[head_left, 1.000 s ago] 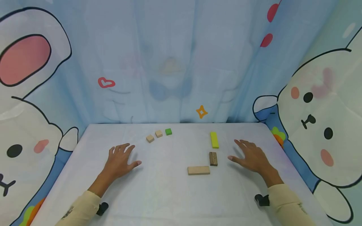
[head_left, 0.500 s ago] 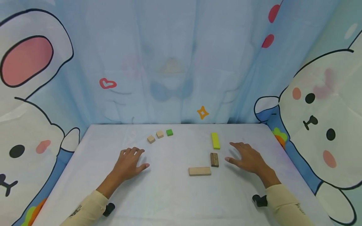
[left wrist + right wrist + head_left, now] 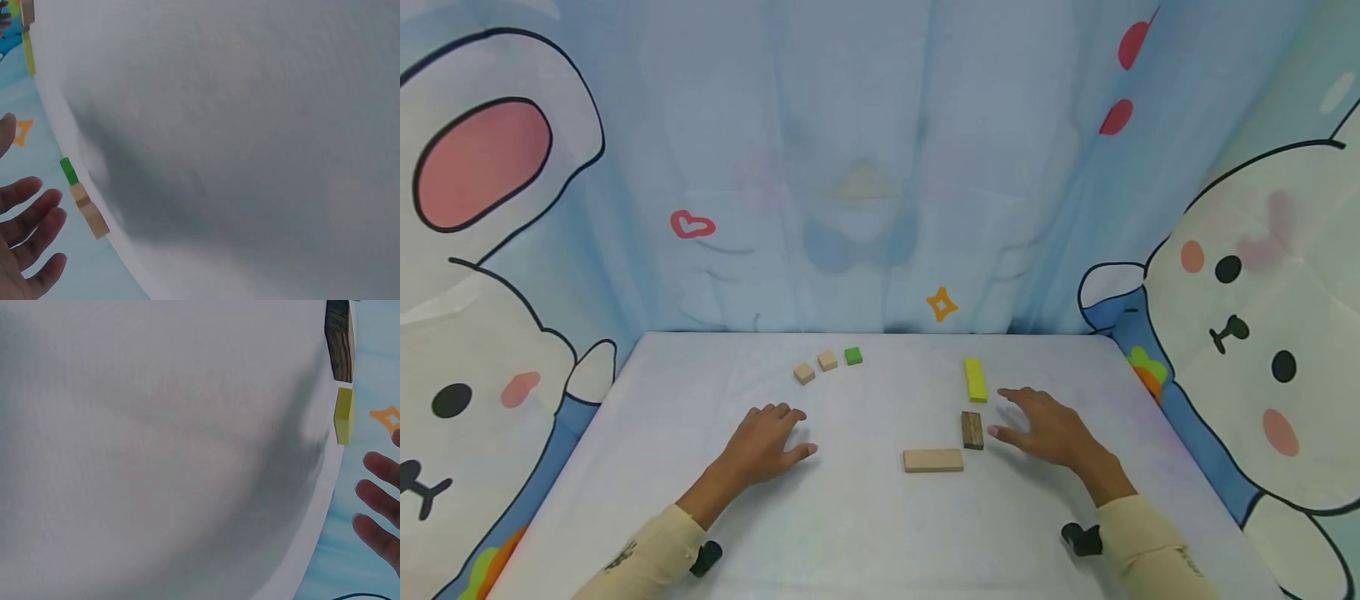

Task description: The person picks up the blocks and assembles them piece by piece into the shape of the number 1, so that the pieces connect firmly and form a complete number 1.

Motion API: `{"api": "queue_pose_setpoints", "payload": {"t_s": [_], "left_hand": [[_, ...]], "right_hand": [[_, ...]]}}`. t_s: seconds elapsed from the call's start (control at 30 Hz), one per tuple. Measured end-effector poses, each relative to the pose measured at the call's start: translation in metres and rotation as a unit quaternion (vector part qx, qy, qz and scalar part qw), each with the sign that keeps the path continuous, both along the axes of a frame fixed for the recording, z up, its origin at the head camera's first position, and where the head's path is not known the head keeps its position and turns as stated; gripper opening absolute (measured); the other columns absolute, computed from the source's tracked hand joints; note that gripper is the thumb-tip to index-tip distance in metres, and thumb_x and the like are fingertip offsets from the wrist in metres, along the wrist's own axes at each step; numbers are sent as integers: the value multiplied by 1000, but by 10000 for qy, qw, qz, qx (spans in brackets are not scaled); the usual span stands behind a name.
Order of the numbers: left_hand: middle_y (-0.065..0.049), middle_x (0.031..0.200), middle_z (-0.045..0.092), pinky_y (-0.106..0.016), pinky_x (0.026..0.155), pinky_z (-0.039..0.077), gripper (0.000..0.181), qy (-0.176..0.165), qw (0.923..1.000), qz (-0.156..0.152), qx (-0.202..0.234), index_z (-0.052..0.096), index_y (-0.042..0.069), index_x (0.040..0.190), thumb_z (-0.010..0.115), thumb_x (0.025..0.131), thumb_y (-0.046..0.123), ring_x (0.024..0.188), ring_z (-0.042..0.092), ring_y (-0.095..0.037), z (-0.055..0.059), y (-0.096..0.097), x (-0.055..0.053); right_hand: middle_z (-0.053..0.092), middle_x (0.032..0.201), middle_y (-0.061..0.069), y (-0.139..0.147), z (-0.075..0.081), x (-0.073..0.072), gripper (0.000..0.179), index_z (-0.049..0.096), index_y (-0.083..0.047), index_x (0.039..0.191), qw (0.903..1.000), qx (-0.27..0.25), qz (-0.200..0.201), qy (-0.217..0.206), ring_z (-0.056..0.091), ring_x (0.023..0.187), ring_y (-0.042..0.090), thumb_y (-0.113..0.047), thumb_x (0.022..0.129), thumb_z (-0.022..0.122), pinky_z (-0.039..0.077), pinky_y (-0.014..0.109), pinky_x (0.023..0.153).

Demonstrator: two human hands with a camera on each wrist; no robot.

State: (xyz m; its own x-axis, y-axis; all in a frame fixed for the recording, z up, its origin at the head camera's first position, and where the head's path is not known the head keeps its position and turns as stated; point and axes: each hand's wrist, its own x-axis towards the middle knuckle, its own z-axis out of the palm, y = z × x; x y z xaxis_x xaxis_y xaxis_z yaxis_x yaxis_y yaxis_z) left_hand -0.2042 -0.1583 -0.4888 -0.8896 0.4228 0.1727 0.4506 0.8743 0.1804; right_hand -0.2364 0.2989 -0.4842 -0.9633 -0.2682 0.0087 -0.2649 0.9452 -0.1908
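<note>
My left hand (image 3: 764, 443) hovers over the left half of the white table, fingers spread and holding nothing. Beyond its fingertips lie two small plain wooden cubes (image 3: 804, 373) and a green cube (image 3: 853, 356). On the right, my right hand (image 3: 1051, 426) is also spread and holds nothing. Its thumb tip is close to a dark brown wooden block (image 3: 972, 430), and its index finger points toward a yellow block (image 3: 975, 380). A longer pale wooden block (image 3: 933, 461) lies crosswise, nearer to me. In the right wrist view the yellow block (image 3: 344, 416) appears beyond the dark block (image 3: 339, 340).
A white cloth covers the table (image 3: 865, 533). Behind it hangs a light blue curtain (image 3: 850, 100) with cartoon prints, close to the far edge. Black wrist camera mounts (image 3: 1081, 539) stick out under both beige sleeves.
My left hand has moved right and a little toward me. My right hand has shifted left, closer to the dark brown and yellow blocks. The blocks keep their arrangement; the head view has shifted slightly.
</note>
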Motion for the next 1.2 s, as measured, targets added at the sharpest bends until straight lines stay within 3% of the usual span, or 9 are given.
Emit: {"api": "queue_pose_setpoints", "payload": {"t_s": [0.33,0.63,0.97,1.2], "left_hand": [[-5,110,71,-44,87,51,49,-400,9989,-219,111,68,10,121,71,91,49,98,66,-22,1,24,-2],[-1,107,70,-39,84,52,46,-404,9974,-561,195,68,12,120,69,92,49,97,64,-18,-3,44,-5],[0,110,68,-36,85,53,46,-432,9953,-827,252,68,12,121,67,93,49,100,62,-17,-4,65,-7],[-2,115,65,-34,87,52,46,-539,9932,-1007,238,67,13,123,67,94,48,105,60,-18,-5,78,-6]], "right_hand": [[69,116,14,-10,0,-2,76,55,-8,141,9996,-179,220,-80,65,104,31,-60,87,68,54,54,85],[69,104,4,-13,-5,-6,75,56,-8,139,9985,-199,357,-368,56,79,14,-60,87,68,51,39,70],[68,99,1,-18,-11,-8,80,55,-8,140,9966,-226,517,-596,53,75,12,-66,87,65,49,34,67],[68,104,2,-21,-15,-7,83,52,-10,143,9953,-258,341,-865,55,80,13,-65,83,70,51,39,72]]}}
